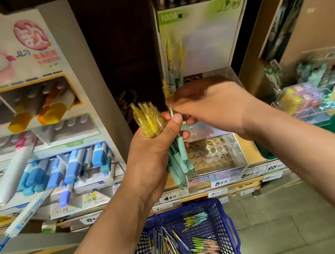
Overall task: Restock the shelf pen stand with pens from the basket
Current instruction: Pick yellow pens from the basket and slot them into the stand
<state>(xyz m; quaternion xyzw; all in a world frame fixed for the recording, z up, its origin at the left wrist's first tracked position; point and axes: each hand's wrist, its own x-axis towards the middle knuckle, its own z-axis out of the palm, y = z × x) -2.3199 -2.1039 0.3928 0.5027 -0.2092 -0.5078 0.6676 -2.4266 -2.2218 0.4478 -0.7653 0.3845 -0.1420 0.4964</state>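
— What do the hands hold?
— The left hand (155,151) grips a bundle of pens (149,118), yellow ends up, just in front of the pen stand (216,154); the right hand (205,104) pinches one pen (166,90) at the bundle's edge.
— And around the stand?
— Two pens (172,58) stand upright at its back; the blue basket (229,221) sits below the stand, with more pens (204,252) lying loose inside.

Pen stand (218,153) holes mostly open w/ 2 pens (181,57) back-left, marker display (36,138) close on left
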